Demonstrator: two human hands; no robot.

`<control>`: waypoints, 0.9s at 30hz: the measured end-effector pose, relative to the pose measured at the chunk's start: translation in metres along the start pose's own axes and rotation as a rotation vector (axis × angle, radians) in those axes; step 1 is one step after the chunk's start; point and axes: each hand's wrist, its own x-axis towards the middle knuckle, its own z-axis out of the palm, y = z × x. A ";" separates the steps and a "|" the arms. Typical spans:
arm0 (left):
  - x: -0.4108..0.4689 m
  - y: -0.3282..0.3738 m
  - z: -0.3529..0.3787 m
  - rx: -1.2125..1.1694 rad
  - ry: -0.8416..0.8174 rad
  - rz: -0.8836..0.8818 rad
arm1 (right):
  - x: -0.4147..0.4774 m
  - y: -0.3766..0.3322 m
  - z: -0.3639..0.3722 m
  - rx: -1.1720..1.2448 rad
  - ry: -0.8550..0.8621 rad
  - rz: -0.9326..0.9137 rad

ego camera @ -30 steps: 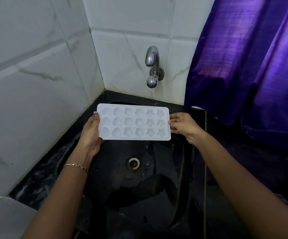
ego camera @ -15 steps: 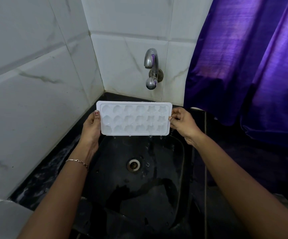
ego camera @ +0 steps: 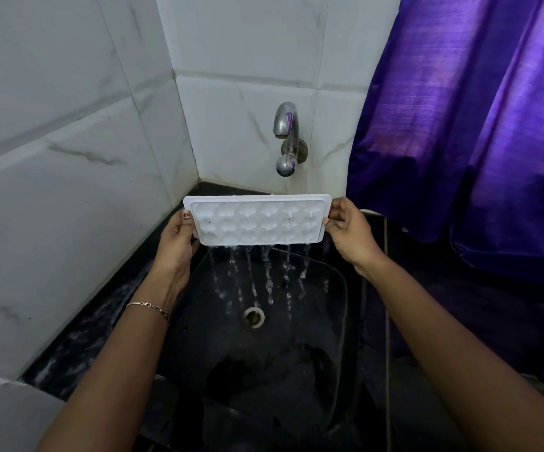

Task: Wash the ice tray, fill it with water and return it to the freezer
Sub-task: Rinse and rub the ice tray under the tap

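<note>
A white plastic ice tray (ego camera: 257,220) with shaped cells is held over the black sink (ego camera: 326,321), tipped steeply toward me with its near long edge down. Water streams off that lower edge in several thin jets into the basin. My left hand (ego camera: 179,243) grips the tray's left short end, thumb on the rim. My right hand (ego camera: 345,230) pinches the right short end. The metal tap (ego camera: 286,132) on the back wall sits just above the tray, and no water runs from its spout.
White marble-look tiles form the left and back walls. A purple curtain (ego camera: 476,125) hangs at the right, close to my right hand. The drain (ego camera: 253,317) lies in the middle of the basin. A wet black counter (ego camera: 78,340) surrounds the sink.
The tray went from lying flat to tilted steeply toward me and rose slightly. Drips at its lower edge became full streams pouring into the sink. Both hands kept their hold.
</note>
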 end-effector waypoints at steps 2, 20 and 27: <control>-0.001 0.001 0.001 -0.004 -0.011 0.015 | -0.001 -0.001 0.000 -0.011 0.003 -0.024; -0.008 0.009 -0.006 -0.058 -0.088 0.139 | -0.010 -0.008 -0.006 -0.102 0.055 -0.212; -0.018 0.016 -0.003 -0.135 -0.119 0.144 | -0.015 -0.003 -0.010 -0.153 0.094 -0.261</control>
